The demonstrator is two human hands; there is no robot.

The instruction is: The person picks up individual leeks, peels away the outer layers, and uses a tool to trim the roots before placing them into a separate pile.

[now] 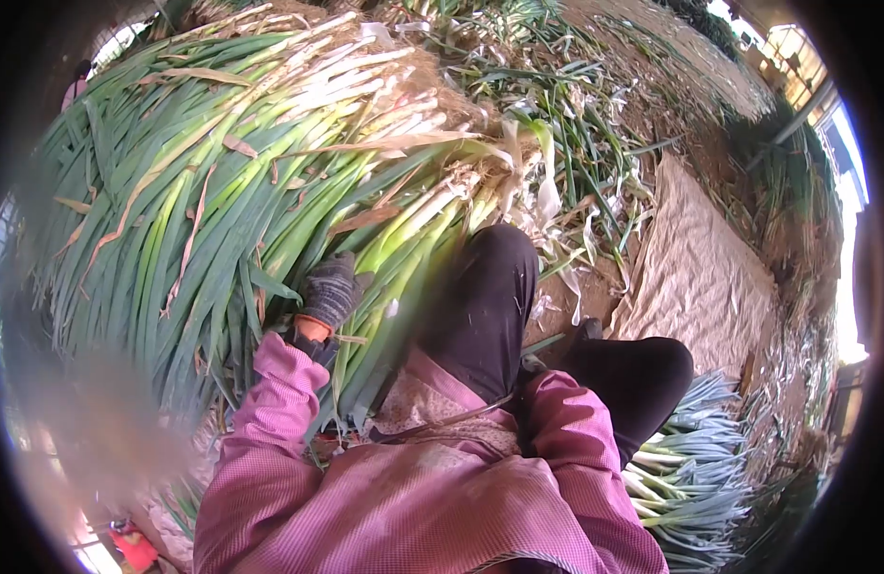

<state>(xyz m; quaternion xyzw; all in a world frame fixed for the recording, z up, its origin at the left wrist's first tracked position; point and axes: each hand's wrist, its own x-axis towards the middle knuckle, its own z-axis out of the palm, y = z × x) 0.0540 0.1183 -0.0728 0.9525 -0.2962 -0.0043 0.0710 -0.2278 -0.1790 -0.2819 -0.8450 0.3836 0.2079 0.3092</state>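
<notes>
A big heap of green onions [241,182] lies along my left side, long green leaves toward me and pale root ends toward the far right. My left hand [331,290], in a grey knitted glove, is down among the leaves beside my knee. Its fingers look curled in on some green onions, though the leaves partly cover the grip. Of my right hand [532,364] only a small greyish patch shows between the pink sleeve and my dark trousers. Its fingers are hidden.
Trimmed leaves and peeled skins [590,143] litter the ground ahead. A wrinkled beige cloth [695,258] lies to the right. Near my right knee is a pile of green onions [695,474]. At the far left edge another person [76,88] is partly visible.
</notes>
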